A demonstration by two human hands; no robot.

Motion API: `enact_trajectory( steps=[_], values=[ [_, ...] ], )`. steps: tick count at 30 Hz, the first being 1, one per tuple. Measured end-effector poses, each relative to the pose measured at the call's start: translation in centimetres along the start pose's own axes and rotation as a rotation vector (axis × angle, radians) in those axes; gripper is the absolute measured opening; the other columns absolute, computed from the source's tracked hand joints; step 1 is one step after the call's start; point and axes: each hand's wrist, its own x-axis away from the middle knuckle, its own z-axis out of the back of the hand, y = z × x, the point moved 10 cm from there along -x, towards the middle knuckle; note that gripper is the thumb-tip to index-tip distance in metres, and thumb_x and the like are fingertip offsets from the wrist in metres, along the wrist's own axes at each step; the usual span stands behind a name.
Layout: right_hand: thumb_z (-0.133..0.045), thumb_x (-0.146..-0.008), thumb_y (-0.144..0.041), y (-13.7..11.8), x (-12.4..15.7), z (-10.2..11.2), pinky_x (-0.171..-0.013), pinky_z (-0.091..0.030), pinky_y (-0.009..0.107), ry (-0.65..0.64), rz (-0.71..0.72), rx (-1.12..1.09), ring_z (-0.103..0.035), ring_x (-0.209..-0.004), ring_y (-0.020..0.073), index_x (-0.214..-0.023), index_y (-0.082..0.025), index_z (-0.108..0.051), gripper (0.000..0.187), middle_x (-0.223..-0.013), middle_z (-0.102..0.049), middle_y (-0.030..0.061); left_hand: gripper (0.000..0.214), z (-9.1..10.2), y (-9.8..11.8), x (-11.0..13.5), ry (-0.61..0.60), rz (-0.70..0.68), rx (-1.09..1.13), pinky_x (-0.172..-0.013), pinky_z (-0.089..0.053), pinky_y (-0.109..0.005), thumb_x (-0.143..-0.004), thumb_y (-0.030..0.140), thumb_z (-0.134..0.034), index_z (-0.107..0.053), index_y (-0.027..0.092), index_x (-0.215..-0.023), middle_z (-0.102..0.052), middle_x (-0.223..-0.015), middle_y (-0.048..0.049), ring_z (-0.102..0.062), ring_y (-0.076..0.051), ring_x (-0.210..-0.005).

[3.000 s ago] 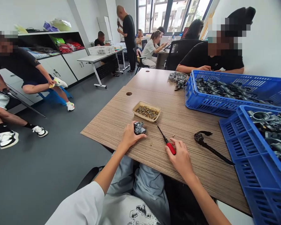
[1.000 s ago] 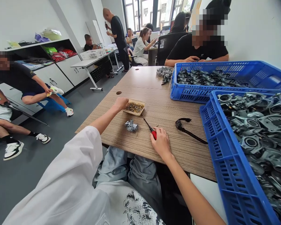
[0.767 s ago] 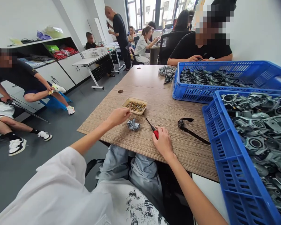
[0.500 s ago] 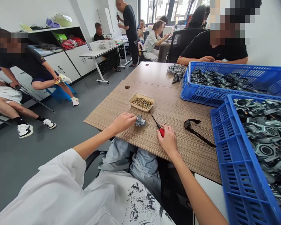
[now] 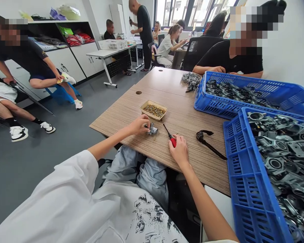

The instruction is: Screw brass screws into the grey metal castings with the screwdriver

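On the wood-grain table lies a small grey metal carburetor body (image 5: 152,129). My left hand (image 5: 140,125) has its fingers bent and closed at the left end of this part; the fingertips partly hide it. Under my right hand (image 5: 179,150) is a screwdriver (image 5: 172,140) with a red handle and a dark shaft, its tip directed away from me and to the left. The fingers of that hand are curled around the handle, which rests on the table. Just beyond the carburetor body stands a beige tray (image 5: 142,108) of small brass-coloured screws. A loose screw (image 5: 155,138) lies near the part.
A black-strapped watch (image 5: 200,135) lies right of my right hand. Blue crates (image 5: 243,162) full of metal parts line the right side. A round heap of parts (image 5: 191,78) sits at the back. A person in black sits across; others are around the room.
My left hand has lifted slightly and its fingers have bent more over the carburetor body. My right hand stays on the screwdriver. The whole view has shifted a little.
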Motion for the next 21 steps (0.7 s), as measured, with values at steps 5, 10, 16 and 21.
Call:
enact_trajectory(
  steps=[5, 10, 16, 21],
  values=[
    [-0.055, -0.097, -0.031, 0.3, 0.0, -0.2, -0.098, -0.046, 0.047, 0.005, 0.006, 0.028, -0.055, -0.104, 0.0322, -0.116, -0.013, -0.067, 0.029, -0.112, -0.065, 0.0177, 0.045, -2.7, -3.5, 0.7, 0.010, 0.208, 0.483, -0.080, -0.055, -0.031, -0.080, 0.051, -0.081, -0.058, 0.020, -0.104, -0.067, -0.115, -0.0079, -0.067, -0.019, -0.095],
    [-0.044, -0.103, -0.034, 0.9, -0.1, 0.0, -0.096, -0.046, 0.047, 0.038, -0.001, -0.045, -0.056, -0.102, 0.0312, -0.110, -0.015, -0.065, 0.029, -0.109, -0.065, 0.0178, 0.072, -3.5, -4.0, 2.4, 0.260, 0.311, 0.341, -0.091, -0.054, -0.039, -0.068, 0.054, -0.089, -0.057, 0.018, -0.122, -0.068, -0.117, -0.0116, -0.066, -0.024, -0.104],
    [-0.037, -0.107, -0.046, 2.1, -0.3, 1.2, -0.088, -0.049, 0.041, 0.071, -0.128, -0.235, -0.064, -0.095, 0.0281, -0.104, -0.019, -0.063, 0.037, -0.100, -0.071, 0.0146, 0.060, -4.8, -2.5, 1.6, 0.222, 0.264, 0.319, -0.094, -0.053, -0.039, -0.079, 0.059, -0.080, -0.064, 0.020, -0.123, -0.072, -0.119, -0.0086, -0.068, -0.026, -0.105],
    [-0.052, -0.100, -0.059, 3.2, -0.1, 1.4, -0.079, -0.051, 0.038, 0.027, -0.241, -0.407, -0.066, -0.081, 0.0250, -0.110, -0.019, -0.059, 0.042, -0.087, -0.070, 0.0076, 0.054, -4.8, -2.9, 1.5, 0.316, 0.265, 0.310, -0.095, -0.052, -0.039, -0.083, 0.060, -0.075, -0.064, 0.020, -0.118, -0.073, -0.115, -0.0084, -0.068, -0.026, -0.103]
  ],
)
